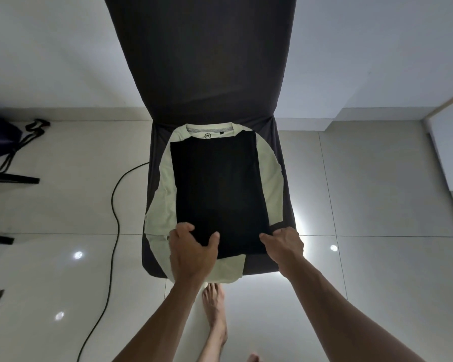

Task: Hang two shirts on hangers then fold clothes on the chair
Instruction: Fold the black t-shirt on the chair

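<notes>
— Clothes first: where do we see them?

— On the seat of the dark-covered chair [209,74]. We see a black garment [220,189] folded into a long rectangle, lying flat on top of a pale green shirt [168,194], whose collar shows at twelve o'clock, just under the chair back. The green cloth sticks out past the black one at nine and three o'clock, and it hangs a little over the front edge of the seat at six.

— And the hands?

— Both are at the near end of the black garment. The left hand [192,250] sits at about seven o'clock of the seat; its thumb lies on top of the black cloth and its fingers curl at the corner, so we read its grip as grasping that garment. The right hand [285,244] is at five o'clock, with its thumb laid on the black cloth and its fingers bent at the side edge; we take that grip as pinching the same garment, though the fingertips are hidden.

— What else do we see round the chair?

— White floor tiles [377,270], a black cable [114,205] curling from nine o'clock toward seven, a dark bag [0,137] with straps far off at ten o'clock, and a bare foot [215,309] at six o'clock, just below the seat front.
</notes>
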A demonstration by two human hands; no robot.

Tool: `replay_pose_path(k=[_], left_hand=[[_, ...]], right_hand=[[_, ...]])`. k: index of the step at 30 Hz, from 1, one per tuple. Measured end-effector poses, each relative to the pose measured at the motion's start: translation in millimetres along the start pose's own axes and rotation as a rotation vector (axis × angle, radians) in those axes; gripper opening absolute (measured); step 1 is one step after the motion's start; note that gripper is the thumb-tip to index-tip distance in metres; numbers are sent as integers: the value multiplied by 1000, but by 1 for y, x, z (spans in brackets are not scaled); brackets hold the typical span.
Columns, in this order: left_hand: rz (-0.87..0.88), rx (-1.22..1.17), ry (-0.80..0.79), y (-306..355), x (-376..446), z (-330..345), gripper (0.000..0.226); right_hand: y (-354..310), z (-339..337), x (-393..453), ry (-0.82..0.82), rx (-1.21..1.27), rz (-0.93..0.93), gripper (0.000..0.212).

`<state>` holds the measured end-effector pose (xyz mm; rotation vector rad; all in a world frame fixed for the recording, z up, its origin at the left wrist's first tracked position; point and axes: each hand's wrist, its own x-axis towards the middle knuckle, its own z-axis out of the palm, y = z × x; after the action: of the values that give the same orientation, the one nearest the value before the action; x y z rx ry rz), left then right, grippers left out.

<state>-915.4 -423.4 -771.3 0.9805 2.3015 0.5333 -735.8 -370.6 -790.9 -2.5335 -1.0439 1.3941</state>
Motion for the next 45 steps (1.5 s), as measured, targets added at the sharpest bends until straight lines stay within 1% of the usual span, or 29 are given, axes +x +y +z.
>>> replay_pose_path(k=[5,8,10,12,15,16,18,20,22,24,26,27,28,29,30,31,32,34,36,37,38,40,41,42,43,44,45], left_hand=[[59,-23,-205,35,10,11,46],[114,19,-326,57,21,17,40],[126,44,-395,73,29,20,45],[99,60,-437,92,37,18,50],[85,177,-407,118,47,8,61],[107,250,-378,124,50,4,58],[162,385,-281,133,52,-5,42],[227,488,-193,137,53,-11,31],[268,531,-135,133,55,-14,23],[257,490,-95,124,58,-20,24],[244,440,-49,117,59,-28,28],[252,426,-34,116,57,-33,30],[267,409,-23,116,56,-39,32],[285,381,-15,117,54,-48,33],[305,340,-8,121,52,-56,34],[322,289,-5,125,51,-65,34],[332,230,-9,129,51,-75,34],[320,90,-33,138,51,-94,33],[250,-86,-80,147,49,-114,37],[199,-169,-108,149,47,-124,39],[139,-249,-143,150,46,-132,40],[35,-374,-217,146,45,-144,42],[3,-404,-244,143,45,-150,41],[-16,-421,-267,138,45,-154,35],[-33,-434,-285,134,45,-158,30],[-49,-441,-297,128,48,-160,29],[-68,-438,-300,124,49,-161,29]], right_hand=[[0,-6,-4,-144,398,106,17],[-6,-6,-10,-167,536,127,12],[-10,-6,-18,-171,554,63,9],[-17,-3,-30,-190,503,-100,12],[-32,6,-49,-231,377,-367,15],[-38,9,-55,-238,364,-418,12],[-48,16,-65,-256,330,-521,8],[-56,26,-71,-262,270,-620,6],[-60,33,-72,-296,216,-634,6],[-59,33,-75,-406,222,-606,14],[-56,27,-76,-527,437,-505,20],[-54,23,-73,-522,580,-418,17],[-53,18,-72,-466,690,-322,12],[-51,15,-67,-384,734,-225,9],[-50,14,-60,-314,718,-142,12],[-51,13,-53,-280,667,-79,17],[-53,12,-47,-281,597,-27,24],[-56,10,-41,-374,515,81,44],[-58,3,-41,-567,529,197,69],[-59,0,-45,-666,546,222,78],[-60,-3,-51,-746,565,222,81],[-57,-8,-56,-812,709,213,76],[-56,-10,-58,-821,805,214,74],[-57,-12,-61,-821,869,200,76],[-60,-15,-65,-804,886,193,77],[-66,-20,-70,-754,860,190,73],[-72,-26,-73,-681,806,169,63]])
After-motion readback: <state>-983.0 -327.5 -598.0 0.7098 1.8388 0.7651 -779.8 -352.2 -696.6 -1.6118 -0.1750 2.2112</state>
